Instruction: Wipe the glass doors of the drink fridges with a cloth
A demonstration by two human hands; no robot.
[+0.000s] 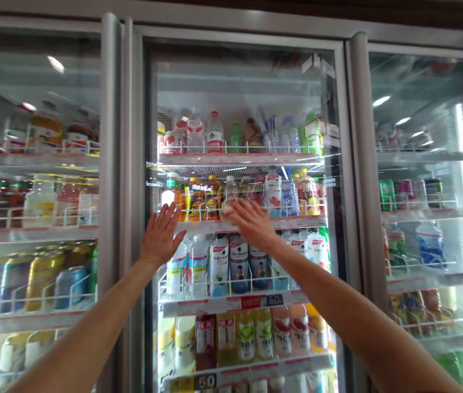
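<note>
My left hand is raised with its fingers stretched out, its palm towards the glass door near the door's left frame; it holds nothing. My right hand lies flattened in front of the middle of the same pane, its fingers pointing left and smeared by motion. Under its fingertips shows a small pale cloth, blurred and mostly covered by the hand. Behind the glass, the hands partly hide bottles on the second and third shelves.
The closed door fronts a lit drinks cooler with bottles on several wire-fronted shelves. A vertical metal post stands left of the door, another metal post right. Neighbouring glass doors show cans and more bottles.
</note>
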